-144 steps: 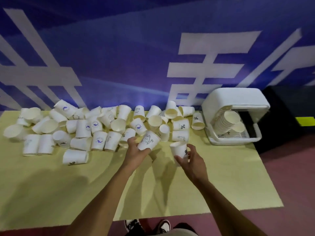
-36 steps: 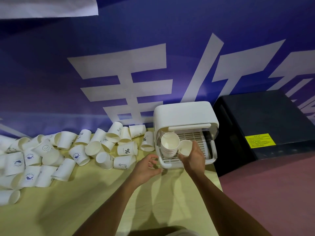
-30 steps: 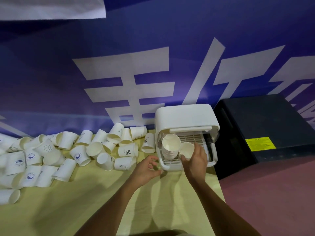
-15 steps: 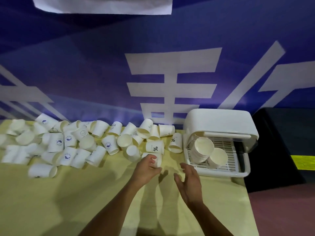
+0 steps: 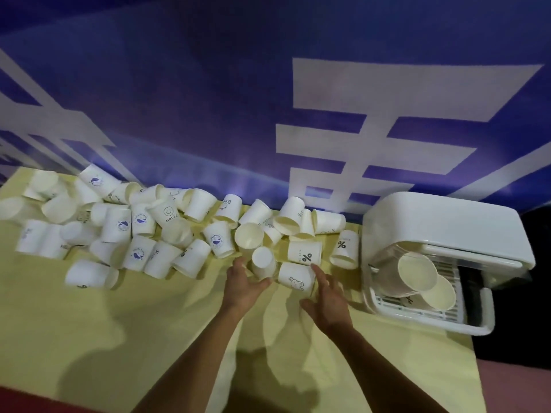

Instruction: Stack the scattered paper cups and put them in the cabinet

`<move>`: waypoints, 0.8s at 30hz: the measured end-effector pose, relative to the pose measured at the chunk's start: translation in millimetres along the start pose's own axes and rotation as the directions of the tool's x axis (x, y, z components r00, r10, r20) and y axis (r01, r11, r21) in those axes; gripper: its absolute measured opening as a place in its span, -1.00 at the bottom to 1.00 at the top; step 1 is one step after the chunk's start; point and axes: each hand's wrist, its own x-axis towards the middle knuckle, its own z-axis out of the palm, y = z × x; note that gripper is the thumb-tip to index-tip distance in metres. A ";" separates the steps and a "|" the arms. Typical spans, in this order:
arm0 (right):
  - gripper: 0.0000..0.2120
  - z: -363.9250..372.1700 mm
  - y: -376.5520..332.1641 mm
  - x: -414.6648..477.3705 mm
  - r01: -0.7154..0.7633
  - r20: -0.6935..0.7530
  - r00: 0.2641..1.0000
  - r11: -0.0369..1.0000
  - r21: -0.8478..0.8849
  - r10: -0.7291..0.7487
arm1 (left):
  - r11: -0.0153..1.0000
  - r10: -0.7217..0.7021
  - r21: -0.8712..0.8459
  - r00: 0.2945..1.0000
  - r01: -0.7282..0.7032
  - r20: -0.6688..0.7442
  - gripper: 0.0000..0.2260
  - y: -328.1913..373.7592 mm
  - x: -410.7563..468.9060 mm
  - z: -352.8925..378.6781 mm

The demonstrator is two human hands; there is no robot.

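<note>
From the head camera, the left hand (image 5: 243,290) reaches forward over the yellow table (image 5: 89,338) with its forearm stretched out from the near edge. Its fingers and thumb curl round an upturned cup (image 5: 264,263) at the near edge of the pile, forefinger on the cup's left side and thumb under its near side. The right hand (image 5: 328,298) is just to the right, apart from the left hand, with its fingers straight and spread and nothing in its grasp. It hovers over the near end of a lying cup with a drawn animal (image 5: 295,278), and its forefinger points at the percent-sign cup (image 5: 304,253) beyond. Motion blur hides whether it touches either one. The scattered paper cups (image 5: 143,231) lie mostly on their sides in a band along the far side of the table, from the left edge to just beside the cabinet (image 5: 441,222). That white cabinet stands open at the table's right end and holds a tilted stack of cups (image 5: 414,272) on its slatted tray. A blue banner (image 5: 208,99) with white characters hangs behind.
</note>
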 end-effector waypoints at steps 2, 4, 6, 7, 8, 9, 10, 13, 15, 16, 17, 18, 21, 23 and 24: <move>-0.11 2.5 -3.4 5.2 -0.018 -0.015 1.000 1.000 -0.019 0.018 | 1.000 0.027 -0.012 0.999 -0.027 -0.024 -0.15 2.2 8.7 5.8; -0.17 3.8 -4.9 7.4 -0.050 -0.037 0.998 0.998 -0.029 0.049 | 0.998 0.044 -0.031 0.998 -0.046 -0.044 -0.13 9.1 12.4 9.9; -0.22 4.5 -4.9 6.6 -0.074 -0.056 0.996 0.997 -0.001 0.074 | 0.999 0.043 -0.031 0.998 -0.044 -0.056 -0.19 13.3 13.6 13.0; -0.23 4.2 -3.4 6.0 -0.078 -0.055 0.995 0.997 0.012 0.079 | 0.998 0.049 -0.037 0.997 -0.052 -0.064 -0.24 17.5 12.6 13.5; -0.24 3.7 -2.5 5.0 -0.074 -0.045 0.996 0.997 0.019 0.075 | 0.997 0.053 -0.045 0.996 -0.056 -0.069 -0.29 19.9 11.9 13.4; -0.25 2.3 -1.7 4.0 -0.065 -0.038 0.997 0.998 0.026 0.066 | 0.996 0.067 -0.056 0.995 -0.071 -0.074 -0.34 21.3 11.1 13.6; -0.26 0.2 -0.3 2.7 -0.058 -0.036 0.998 0.997 0.044 0.060 | 0.995 0.071 -0.059 0.994 -0.076 -0.078 -0.37 23.6 9.6 13.5; -0.29 -8.5 2.7 -3.8 -0.060 -0.058 0.996 0.988 0.140 0.069 | 0.993 0.089 -0.071 0.992 -0.096 -0.089 -0.45 25.8 6.4 14.0; -0.29 -13.3 5.1 -10.5 -0.051 -0.080 0.995 0.983 0.176 0.066 | 0.992 0.091 -0.078 0.992 -0.098 -0.088 -0.48 29.3 0.7 13.4; -0.28 -15.0 6.5 -14.2 -0.043 -0.095 0.994 0.980 0.192 0.062 | 0.992 0.090 -0.084 0.992 -0.097 -0.086 -0.48 31.6 -3.2 12.7; -0.29 -17.2 7.5 -18.1 -0.029 -0.113 0.992 0.979 0.203 0.053 | 0.990 0.097 -0.093 0.991 -0.105 -0.088 -0.49 33.2 -6.5 12.4; -0.30 -19.9 7.7 -21.8 -0.012 -0.135 0.990 0.978 0.210 0.041 | 0.989 0.102 -0.098 0.991 -0.110 -0.087 -0.49 34.6 -9.9 12.3; -0.30 -28.6 6.5 -32.7 0.011 -0.171 0.985 0.966 0.257 0.035 | 0.985 0.120 -0.116 0.990 -0.129 -0.079 -0.53 39.6 -22.4 11.5; -0.27 -33.4 6.4 -39.7 0.025 -0.179 0.983 0.951 0.309 0.032 | 0.982 0.119 -0.140 0.989 -0.129 -0.083 -0.55 41.6 -30.9 11.5; -0.27 -36.2 6.2 -43.0 0.032 -0.184 0.982 0.937 0.347 0.034 | 0.981 0.122 -0.144 0.989 -0.133 -0.082 -0.55 42.4 -35.5 11.3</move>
